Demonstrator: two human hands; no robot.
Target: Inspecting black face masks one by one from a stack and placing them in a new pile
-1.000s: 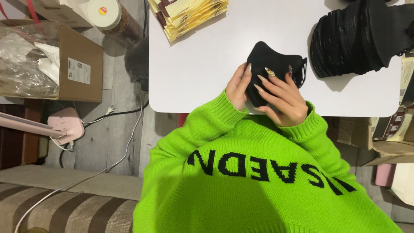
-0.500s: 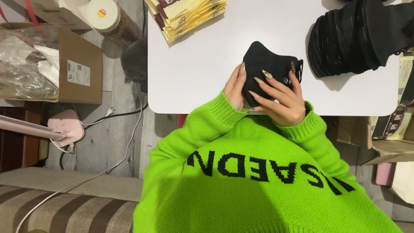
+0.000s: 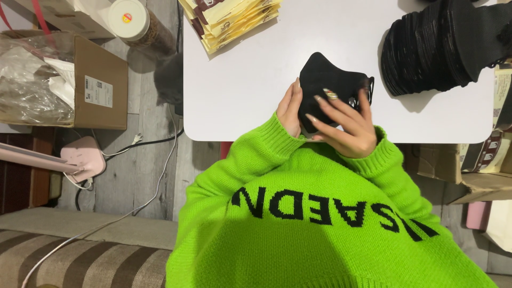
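Note:
I hold a black fabric face mask (image 3: 325, 80) with both hands over the near edge of the white table (image 3: 240, 90). My left hand (image 3: 290, 109) cups the mask's left edge. The fingers of my right hand (image 3: 346, 125) lie spread across its front, with painted nails showing. My bright green sweater sleeves (image 3: 256, 154) reach up to the table edge. A thick stack of black masks (image 3: 437, 48) rests on the table to the upper right, apart from my hands.
A pile of cream and brown flat packets (image 3: 229, 18) lies at the table's far left. On the floor to the left are a cardboard box (image 3: 98, 90) holding plastic wrap, a lidded jar (image 3: 130, 18), a pink lamp base (image 3: 82, 160) and cables. More boxes (image 3: 480, 170) sit at right.
The mask has turned slightly in my hands and my right fingers have spread further over it. Both hands stay at the table's near edge.

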